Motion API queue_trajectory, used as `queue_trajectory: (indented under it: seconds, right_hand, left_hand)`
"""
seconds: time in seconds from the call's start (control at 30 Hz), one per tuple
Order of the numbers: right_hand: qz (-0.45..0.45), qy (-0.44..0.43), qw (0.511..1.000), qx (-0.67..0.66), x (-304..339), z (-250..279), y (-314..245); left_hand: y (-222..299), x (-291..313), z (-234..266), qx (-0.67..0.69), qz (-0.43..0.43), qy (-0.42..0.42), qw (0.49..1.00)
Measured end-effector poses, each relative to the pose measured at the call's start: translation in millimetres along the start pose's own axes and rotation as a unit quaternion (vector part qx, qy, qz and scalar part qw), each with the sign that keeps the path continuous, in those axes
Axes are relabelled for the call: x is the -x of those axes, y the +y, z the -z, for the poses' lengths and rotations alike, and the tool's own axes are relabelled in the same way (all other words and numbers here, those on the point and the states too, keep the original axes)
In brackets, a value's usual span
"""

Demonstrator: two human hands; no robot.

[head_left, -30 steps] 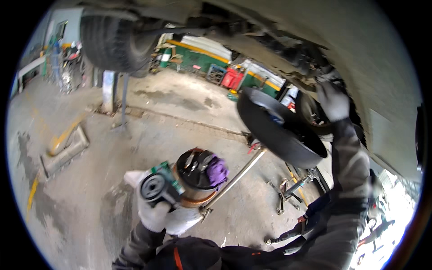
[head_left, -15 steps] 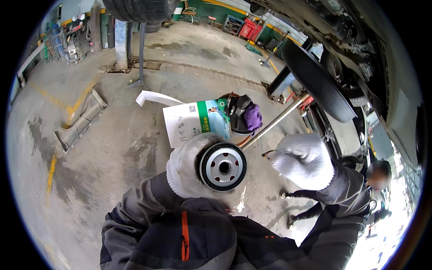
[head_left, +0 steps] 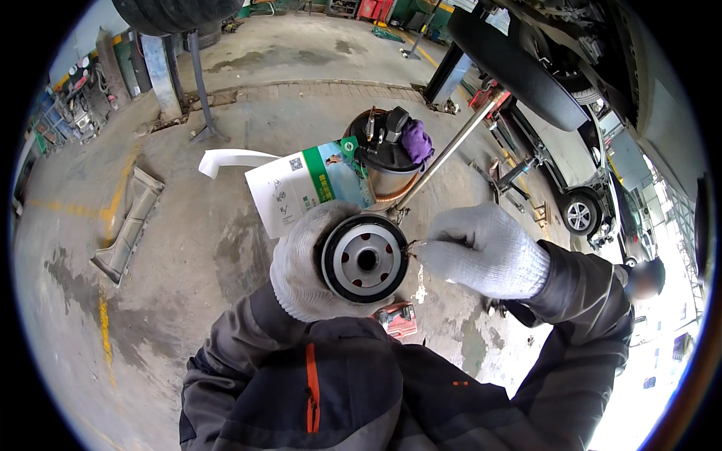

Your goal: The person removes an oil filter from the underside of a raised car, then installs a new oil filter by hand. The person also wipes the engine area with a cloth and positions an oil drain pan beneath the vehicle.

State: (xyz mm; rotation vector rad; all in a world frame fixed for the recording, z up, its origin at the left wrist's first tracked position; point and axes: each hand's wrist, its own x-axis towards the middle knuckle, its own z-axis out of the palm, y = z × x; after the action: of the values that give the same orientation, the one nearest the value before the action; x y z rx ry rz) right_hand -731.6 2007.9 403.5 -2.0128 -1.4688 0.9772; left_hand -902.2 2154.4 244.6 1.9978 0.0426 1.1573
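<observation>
Head view: the left hand (head_left: 301, 263), in a white knit glove, is clamped around the filter (head_left: 350, 259), gripping it from its left and under side. The filter's round face is turned up to the camera, with a black rim, a silver plate, a dark centre hole and a ring of small reddish holes. The right hand (head_left: 485, 252), gloved too, is level with it on the other side, thumb and fingers drawn together and pointing at the filter's right rim. Something small and dark shows at those fingertips; whether they grip it or are stained, I cannot tell, nor whether they touch the rim. The two hands are apart, the filter between them.

Just beyond the left hand is a white and green box (head_left: 293, 188), tilted, a white flap (head_left: 233, 158) sticking out to its left; whether the hand also bears it is hidden. Beyond the gap between the hands stands a drum (head_left: 391, 183), with tools (head_left: 392, 124) and a purple cloth (head_left: 416, 143) on top. A pole (head_left: 455, 146) slants beyond the right hand towards a black pan (head_left: 519, 75). A red case (head_left: 401, 322) lies on the floor, below and between the hands.
</observation>
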Motion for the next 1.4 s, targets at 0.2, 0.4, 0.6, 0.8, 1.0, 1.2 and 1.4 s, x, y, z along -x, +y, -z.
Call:
queue_trajectory:
  seconds: [0.2, 0.4, 0.6, 0.8, 1.0, 1.2, 1.4]
  right_hand:
    - [0.003, 0.003, 0.999, 0.040, -0.7, 0.8, 0.8]
    - [0.029, 0.026, 0.997, 0.073, -4.1, -5.0, -2.6]
    - [0.098, 0.003, 0.988, 0.121, -15.1, -19.8, 0.3]
    - [0.073, -0.002, 0.993, 0.092, -20.0, -27.4, -4.5]
    - [0.031, -0.040, 0.992, 0.119, -21.2, -28.5, -3.3]
    - [0.058, -0.033, 0.985, 0.160, -20.3, -28.3, 3.4]
    - [0.062, -0.009, 0.991, 0.121, -20.7, -24.8, 4.9]
  left_hand:
    - [3.1, -4.0, -0.2, -0.010, -0.013, 0.008, 1.000]
    - [0.5, 5.0, 0.9, -0.003, 0.010, 0.036, 0.999]
    - [-6.6, 22.8, 25.3, -0.075, 0.010, -0.023, 0.997]
    - [-19.2, 33.7, 24.7, -0.022, 0.009, -0.023, 0.999]
    - [-28.0, 35.7, 19.6, 0.023, -0.014, -0.022, 0.999]
    - [-33.7, 28.2, 14.2, 0.040, -0.018, -0.022, 0.999]
    - [-40.2, 25.1, 12.1, 0.046, -0.016, -0.027, 0.998]
